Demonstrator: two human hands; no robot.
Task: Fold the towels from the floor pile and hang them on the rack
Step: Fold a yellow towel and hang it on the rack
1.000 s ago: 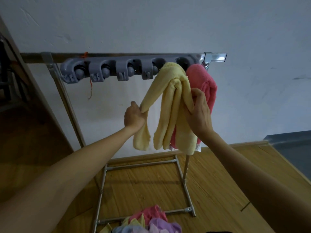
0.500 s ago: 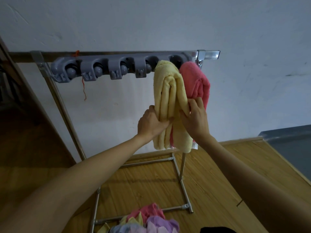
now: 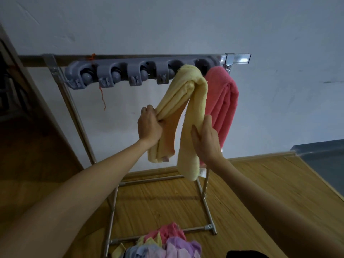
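Left hand (image 3: 149,125) grips one hanging half of the yellow towel (image 3: 193,101), pulling it sideways; right hand (image 3: 205,141) lies flat on the other half. Tug harder and I reckon it slips off the rack (image 3: 130,71). It's thick, folded, draped beside a pink towel (image 3: 223,101).

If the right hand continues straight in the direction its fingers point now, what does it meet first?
The right hand points up and slightly forward, flat against the right fall of the yellow towel. It would probably slide up this towel toward the grey holder. The pink towel hangs just beside it; depth is unclear.
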